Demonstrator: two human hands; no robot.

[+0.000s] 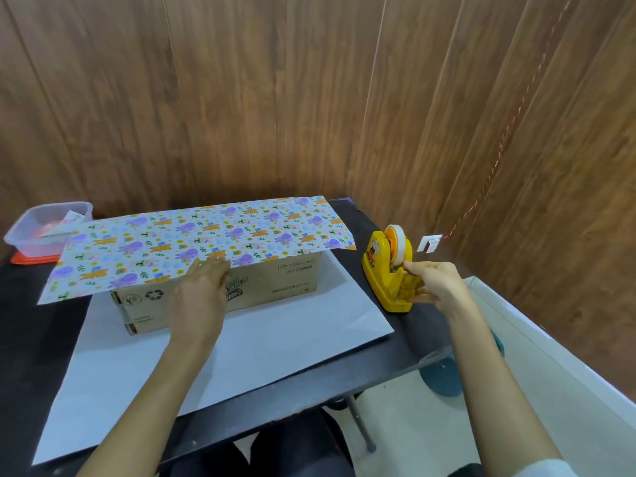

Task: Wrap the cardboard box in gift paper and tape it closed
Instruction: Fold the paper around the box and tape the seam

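Observation:
A long brown cardboard box [275, 287] lies on the white underside of the gift paper [241, 356] spread over the black table. The paper's patterned far half [192, 242] is folded over the box top. My left hand [203, 287] presses that flap's near edge against the box's front, fingers fairly straight. Right of the box stands a yellow tape dispenser [385, 270] with a roll of tape [395, 242]. My right hand [433, 284] is at the dispenser's front, its fingertips pinching at the tape end by the cutter.
A clear plastic tub [44, 228] on an orange lid sits at the table's [20, 339] back left corner. Wood-panel walls close in behind and to the right. A white ledge [550, 356] runs along the right, past the table's edge.

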